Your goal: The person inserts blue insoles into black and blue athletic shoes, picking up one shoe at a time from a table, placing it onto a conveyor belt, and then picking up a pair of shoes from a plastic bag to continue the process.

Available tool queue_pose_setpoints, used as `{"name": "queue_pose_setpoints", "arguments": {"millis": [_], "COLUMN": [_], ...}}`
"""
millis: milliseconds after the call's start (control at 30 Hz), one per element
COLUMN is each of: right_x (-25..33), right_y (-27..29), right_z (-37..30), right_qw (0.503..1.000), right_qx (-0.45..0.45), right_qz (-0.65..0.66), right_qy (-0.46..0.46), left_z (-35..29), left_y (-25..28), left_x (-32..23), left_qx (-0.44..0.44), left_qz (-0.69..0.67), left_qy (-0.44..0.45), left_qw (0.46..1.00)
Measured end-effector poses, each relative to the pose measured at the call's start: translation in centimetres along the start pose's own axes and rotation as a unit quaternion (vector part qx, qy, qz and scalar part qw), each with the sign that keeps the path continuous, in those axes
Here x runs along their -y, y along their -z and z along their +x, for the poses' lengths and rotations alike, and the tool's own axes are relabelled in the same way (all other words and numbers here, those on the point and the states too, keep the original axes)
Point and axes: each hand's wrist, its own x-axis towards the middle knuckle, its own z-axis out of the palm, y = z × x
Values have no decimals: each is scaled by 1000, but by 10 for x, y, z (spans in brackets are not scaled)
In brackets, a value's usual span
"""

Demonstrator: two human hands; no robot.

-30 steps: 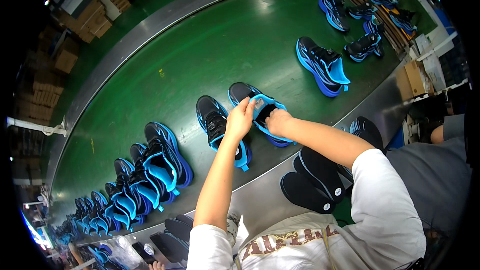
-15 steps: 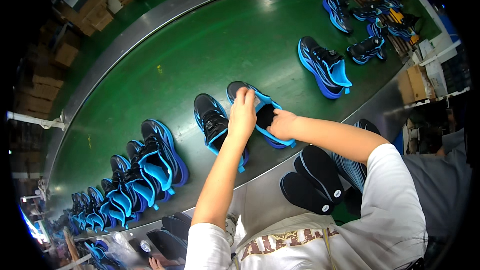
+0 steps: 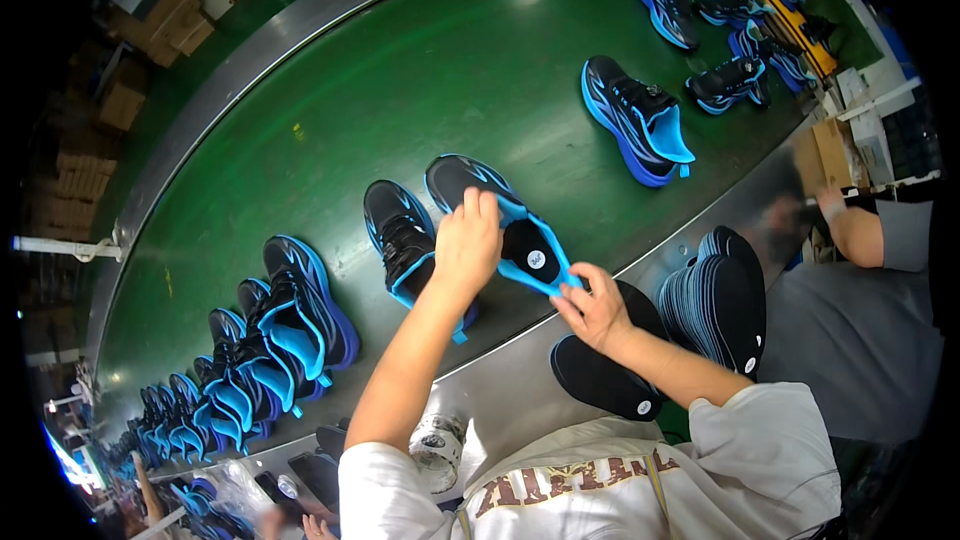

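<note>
Shoe [image 3: 513, 215] on the table [image 3: 480, 70], in two hands

Head view: left hand [image 3: 468, 240] is clamped on its upper, right hand [image 3: 597, 310] pinches its back rim. Black insole [image 3: 522, 243] inside; fitting that seems the step in hand, and the next move probably calls for pressing it flat.

A single head-worn fisheye looks down and forward from near above the green work surface [image 3: 450, 70].
</note>
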Motion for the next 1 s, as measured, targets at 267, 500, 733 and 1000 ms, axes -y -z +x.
{"name": "queue_pose_setpoints", "arguments": {"millis": [267, 500, 733, 1000], "right_x": [0, -145, -149, -33], "right_y": [4, 66, 60, 38], "right_z": [10, 78, 77, 11], "right_qw": [997, 911, 972, 990], "right_qx": [17, -64, 16, 16], "right_qz": [69, -326, -64, 107], "right_qy": [23, -244, -226, -95], "left_z": [-5, 22, -41, -88], "left_y": [0, 29, 81, 83], "left_x": [11, 21, 47, -1], "left_qx": [-31, -57, -201, -196], "left_qz": [170, -90, -681, -782], "left_qy": [-36, 94, 303, 305], "left_qw": [984, 990, 636, 508]}}
